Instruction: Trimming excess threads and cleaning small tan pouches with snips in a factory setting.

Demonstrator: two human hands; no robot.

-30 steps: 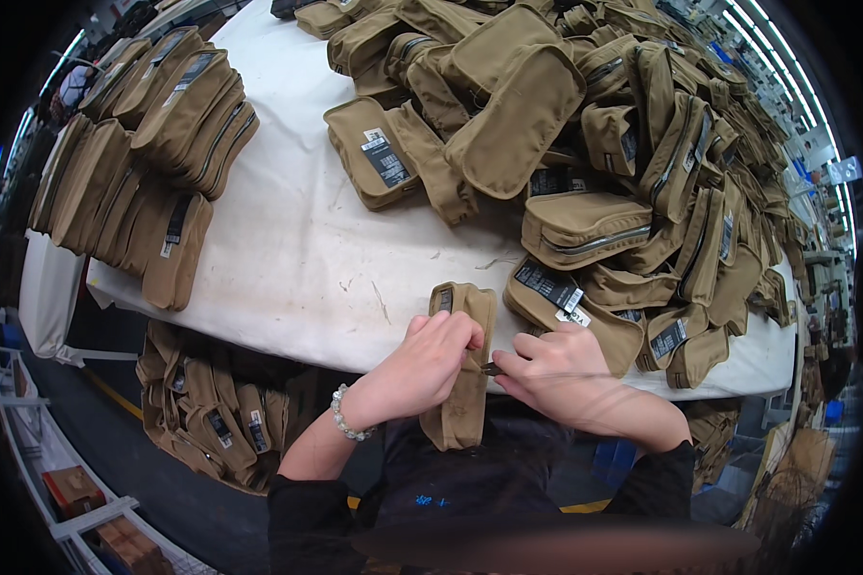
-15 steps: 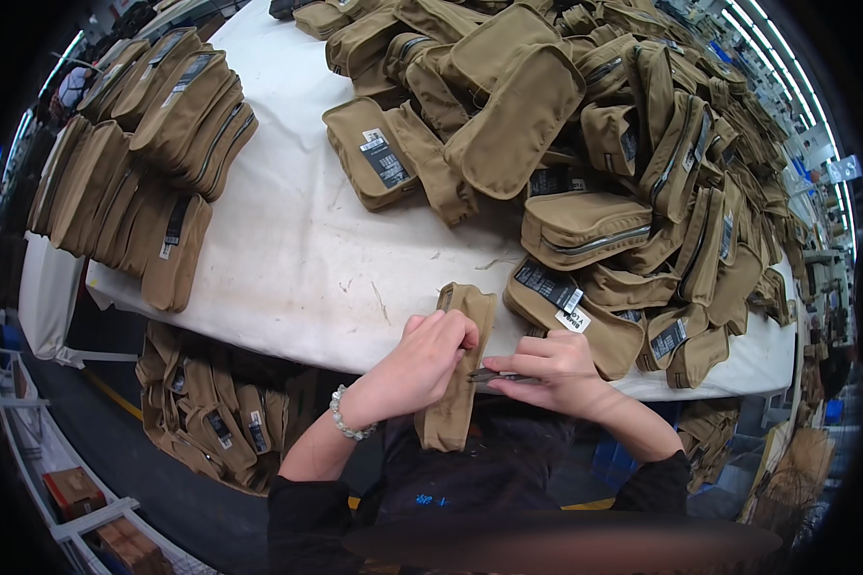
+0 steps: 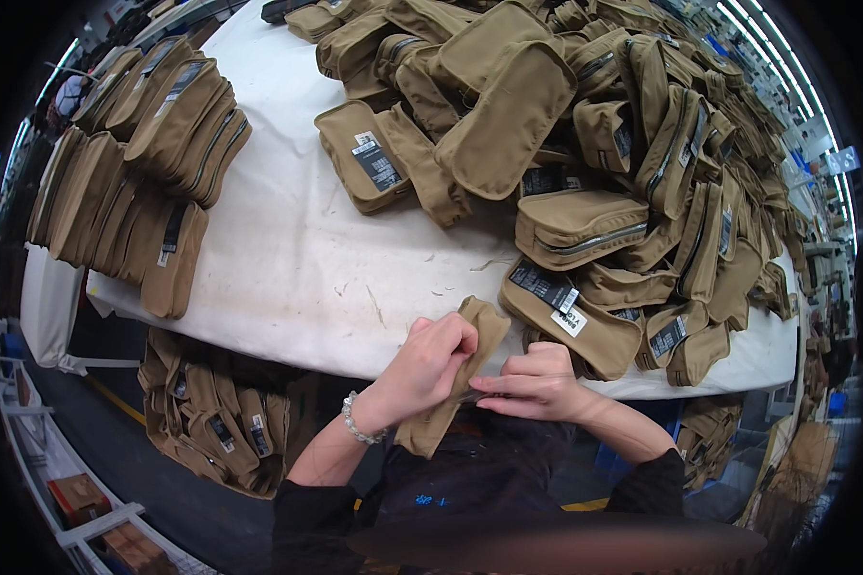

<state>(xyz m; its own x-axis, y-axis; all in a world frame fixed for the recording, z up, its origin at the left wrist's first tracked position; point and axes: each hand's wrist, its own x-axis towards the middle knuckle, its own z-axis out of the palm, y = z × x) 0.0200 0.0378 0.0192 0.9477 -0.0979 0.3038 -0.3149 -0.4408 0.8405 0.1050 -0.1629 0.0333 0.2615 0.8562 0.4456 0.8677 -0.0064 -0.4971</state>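
Observation:
My left hand is closed around a tan zip pouch, which hangs tilted over the table's near edge with its narrow side up. From the right, my right hand grips small dark thread snips; their tips meet the pouch's side just beside my left fingers. Most of the snips is hidden inside my right hand. A labelled tan pouch lies on the table just beyond my right hand.
A big loose heap of tan pouches covers the far and right parts of the white-covered table. Upright rows of pouches stand at the left. Below the edge, a container of pouches sits on the floor side.
The held pouch has tilted, its upper end swinging right and its lower end left. My right hand, with the snips, has shifted slightly left and down against it.

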